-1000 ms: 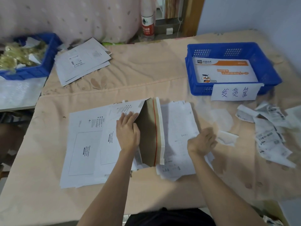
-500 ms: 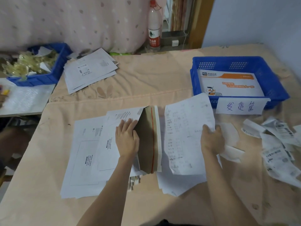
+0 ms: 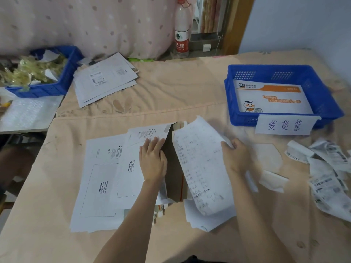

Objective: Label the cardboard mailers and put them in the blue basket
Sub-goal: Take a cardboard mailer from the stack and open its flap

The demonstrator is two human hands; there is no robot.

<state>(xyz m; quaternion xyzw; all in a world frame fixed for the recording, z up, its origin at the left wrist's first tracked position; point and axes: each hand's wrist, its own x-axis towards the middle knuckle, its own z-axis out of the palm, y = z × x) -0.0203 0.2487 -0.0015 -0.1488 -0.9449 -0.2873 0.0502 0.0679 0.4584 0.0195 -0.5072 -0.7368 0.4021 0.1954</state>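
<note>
The white cardboard mailer [image 3: 133,160] w/ its brown flap open lies on the peach cloth-covered desk [image 3: 171,95], well to the near-left of the blue plastic basket [image 3: 322,95], which already holds one orange-and-white mailer [image 3: 269,99]. Left hand [image 3: 152,162] presses flat on the open mailer, fingers straight. Right hand [image 3: 237,156] pinches a curled white handwritten sheet [image 3: 201,168] just right of the flap, btwn mailer & basket.

Mailer in blue basket [image 3: 284,73] is showing "sto express"; basket's paper tag [image 3: 284,125] is reading "发货筐"; bottle [image 3: 182,33] label is reading "农夫山泉".
</note>
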